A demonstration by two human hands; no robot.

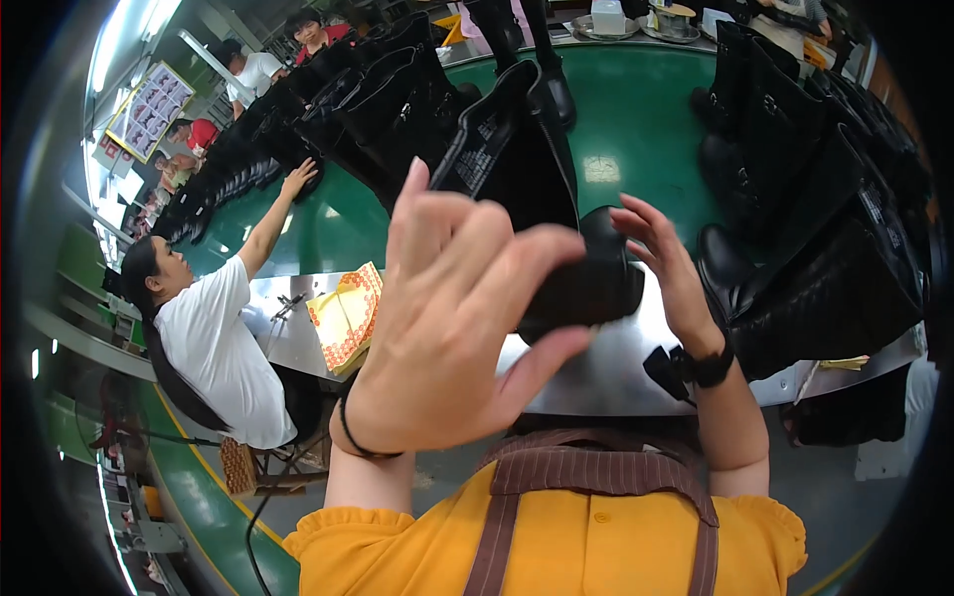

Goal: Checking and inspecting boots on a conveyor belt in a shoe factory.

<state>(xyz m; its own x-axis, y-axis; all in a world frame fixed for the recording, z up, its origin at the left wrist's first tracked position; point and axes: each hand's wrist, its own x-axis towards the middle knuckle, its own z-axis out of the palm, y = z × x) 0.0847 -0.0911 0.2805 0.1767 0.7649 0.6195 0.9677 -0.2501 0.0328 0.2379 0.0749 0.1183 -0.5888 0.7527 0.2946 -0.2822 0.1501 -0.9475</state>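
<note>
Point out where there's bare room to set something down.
The widest bare patch is the green work surface between the black boots on the left and those on the right. A narrower steel strip shows between the handled boot and the brown pinstriped apron. Both boot rows are crowded.

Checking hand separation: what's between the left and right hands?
Head view: the foot end of a black boot lies between left hand and right hand; contact isn't clear.
</note>
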